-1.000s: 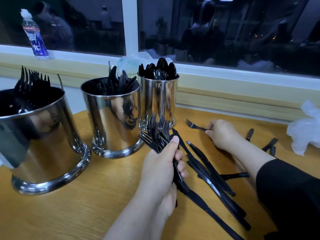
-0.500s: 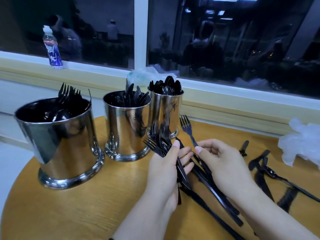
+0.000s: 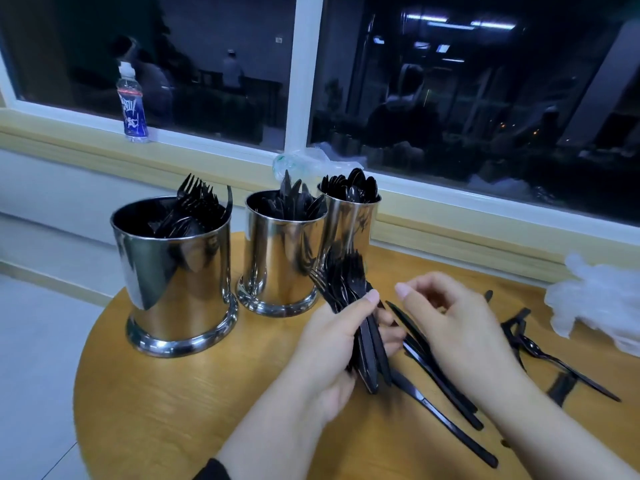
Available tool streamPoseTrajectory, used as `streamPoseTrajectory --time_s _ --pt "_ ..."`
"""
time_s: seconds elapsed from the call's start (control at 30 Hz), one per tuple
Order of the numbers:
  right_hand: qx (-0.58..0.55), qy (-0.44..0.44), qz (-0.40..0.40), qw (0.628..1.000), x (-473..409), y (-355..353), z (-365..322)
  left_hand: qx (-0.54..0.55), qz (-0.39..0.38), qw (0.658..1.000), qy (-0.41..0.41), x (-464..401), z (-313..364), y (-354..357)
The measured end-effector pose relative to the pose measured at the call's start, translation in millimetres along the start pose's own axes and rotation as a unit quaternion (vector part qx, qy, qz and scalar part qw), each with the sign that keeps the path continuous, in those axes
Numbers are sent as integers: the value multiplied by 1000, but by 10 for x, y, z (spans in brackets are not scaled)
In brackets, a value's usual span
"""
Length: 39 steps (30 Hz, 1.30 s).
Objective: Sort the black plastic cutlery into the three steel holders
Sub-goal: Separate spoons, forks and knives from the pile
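Three steel holders stand in a row on the round wooden table (image 3: 145,420). The large left holder (image 3: 176,282) carries forks, the middle holder (image 3: 278,261) knives, the right holder (image 3: 349,223) spoons. My left hand (image 3: 332,341) is shut on a bundle of black forks (image 3: 349,292), tines up, just right of the middle holder. My right hand (image 3: 450,327) hovers beside the bundle with fingers loosely curled and nothing in it. Several black knives (image 3: 440,386) lie on the table under my right hand. More black cutlery (image 3: 540,355) lies further right.
A crumpled clear plastic bag (image 3: 599,303) sits at the table's right edge. On the window ledge stand a drink bottle (image 3: 131,105) and another bit of clear plastic (image 3: 304,161) behind the holders. The table's left rim drops off to the floor.
My right hand brought a fork from the far side of the table to the bundle in my left hand and let go of it. The view has pulled back and up.
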State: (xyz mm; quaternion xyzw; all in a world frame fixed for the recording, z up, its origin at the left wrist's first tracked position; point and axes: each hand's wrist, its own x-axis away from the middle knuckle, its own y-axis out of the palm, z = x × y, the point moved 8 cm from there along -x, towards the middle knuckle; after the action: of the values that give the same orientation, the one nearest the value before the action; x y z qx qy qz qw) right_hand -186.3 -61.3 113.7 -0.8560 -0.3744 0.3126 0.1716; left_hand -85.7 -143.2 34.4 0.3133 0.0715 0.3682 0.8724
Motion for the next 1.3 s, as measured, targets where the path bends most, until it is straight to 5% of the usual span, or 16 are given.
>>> streamPoseTrajectory --time_s 0.13,0.23,0.33,0.5,0.9,1.3 --pt "-75 86 -146 983 -226 192 94 -21 -66 997 -31 88 -6 67" --pt "-194 129 -315 920 -210 549 50 -17 -98 994 -55 142 5 84" --pt "-240 141 -370 886 -202 755 -56 -11 -121 990 -71 183 46 61" --pt "-289 149 -391 861 -192 993 -179 -32 -148 985 -79 239 152 -48" --pt "-278 108 -321 899 -226 1119 -346 -88 -106 985 -104 269 214 -288" --pt "-270 9 -286 919 -445 1170 -723 -125 -3 991 46 243 649 -565"
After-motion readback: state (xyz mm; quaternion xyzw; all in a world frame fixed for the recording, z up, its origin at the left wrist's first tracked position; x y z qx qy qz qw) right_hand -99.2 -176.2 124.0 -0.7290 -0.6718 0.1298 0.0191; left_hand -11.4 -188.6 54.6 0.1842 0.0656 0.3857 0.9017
